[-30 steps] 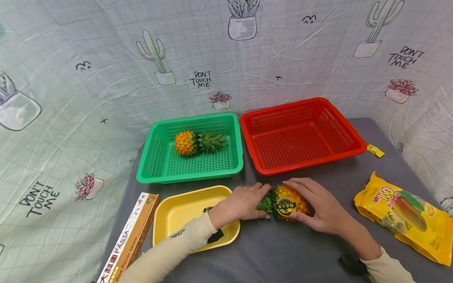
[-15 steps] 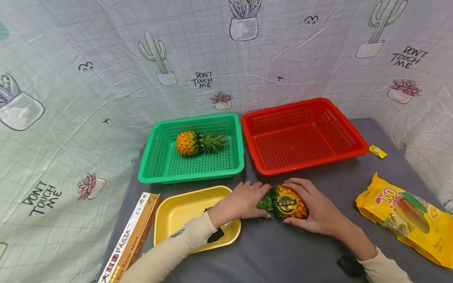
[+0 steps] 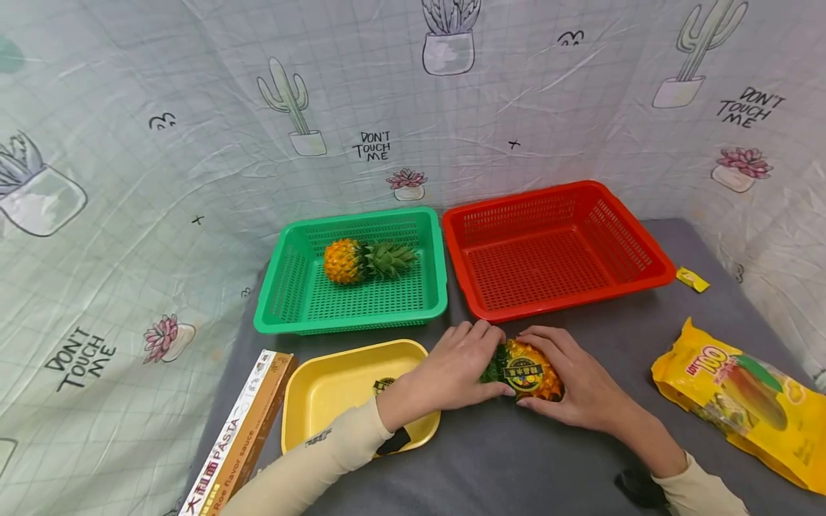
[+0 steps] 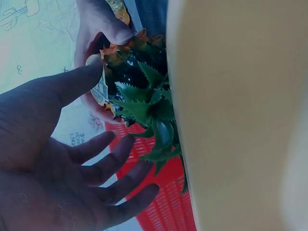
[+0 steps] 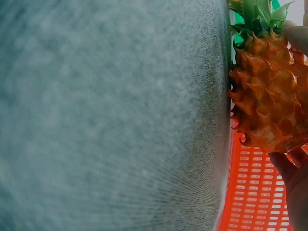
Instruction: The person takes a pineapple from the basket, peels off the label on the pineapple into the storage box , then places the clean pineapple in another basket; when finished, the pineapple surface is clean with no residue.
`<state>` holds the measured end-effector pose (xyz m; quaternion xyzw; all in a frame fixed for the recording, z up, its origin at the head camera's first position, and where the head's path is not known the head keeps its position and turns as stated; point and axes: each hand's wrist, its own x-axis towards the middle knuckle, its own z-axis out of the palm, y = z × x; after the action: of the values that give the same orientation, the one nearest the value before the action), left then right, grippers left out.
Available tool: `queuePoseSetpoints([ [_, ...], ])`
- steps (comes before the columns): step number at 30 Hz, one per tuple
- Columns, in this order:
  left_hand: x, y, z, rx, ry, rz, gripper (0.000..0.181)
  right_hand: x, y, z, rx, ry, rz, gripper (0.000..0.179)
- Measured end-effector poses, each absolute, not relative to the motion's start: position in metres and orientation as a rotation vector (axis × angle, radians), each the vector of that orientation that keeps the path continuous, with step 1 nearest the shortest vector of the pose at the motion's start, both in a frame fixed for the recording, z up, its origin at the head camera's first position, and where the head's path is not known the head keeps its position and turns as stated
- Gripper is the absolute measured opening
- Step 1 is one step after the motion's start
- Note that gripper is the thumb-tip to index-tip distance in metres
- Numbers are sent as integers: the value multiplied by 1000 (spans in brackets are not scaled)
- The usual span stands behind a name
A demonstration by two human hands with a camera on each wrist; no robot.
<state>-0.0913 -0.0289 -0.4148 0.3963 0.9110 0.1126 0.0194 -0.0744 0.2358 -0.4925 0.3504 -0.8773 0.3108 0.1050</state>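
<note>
A small orange pineapple [image 3: 530,369] with a black-and-gold label lies on its side in front of the red basket, its green crown [image 4: 149,103] to the left. My right hand [image 3: 584,383] grips the fruit's right end, thumb on the near side and fingers over the far side. Around the crown end is my left hand [image 3: 461,365]. Its thumb [image 4: 79,79] touches the fruit beside the label, and its fingers [image 4: 113,161] lie loosely spread by the leaves. The right wrist view shows the spiky orange skin, with a fingertip by the crown.
A second pineapple [image 3: 345,261] lies in the green basket [image 3: 351,326] at back left; the red basket [image 3: 516,313] stands beside it. Left are a yellow tray [image 3: 310,376], partly under my left forearm, and a pasta box [image 3: 235,437]. Right are a mango bag [image 3: 742,401] and a yellow packet [image 3: 692,279].
The pineapple has turned a little, bringing its label more into view. My left hand has shifted right from the leaves, its thumb now at the fruit. My right hand has stayed on the fruit.
</note>
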Motion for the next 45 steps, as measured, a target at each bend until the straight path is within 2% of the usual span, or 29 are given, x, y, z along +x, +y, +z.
queuePoseSetpoints([
  [6, -89, -24, -413, 1249, 2822, 511, 53, -73, 236, -494, 1040, -2563, 925, 95],
  [29, -89, -14, -416, 1356, 2809, 538, 35, -76, 236, -493, 1053, -2547, 929, 92],
  [45, -92, -11, -419, 1331, 2834, 587, 20, -76, 236, -495, 1058, -2528, 911, 92],
])
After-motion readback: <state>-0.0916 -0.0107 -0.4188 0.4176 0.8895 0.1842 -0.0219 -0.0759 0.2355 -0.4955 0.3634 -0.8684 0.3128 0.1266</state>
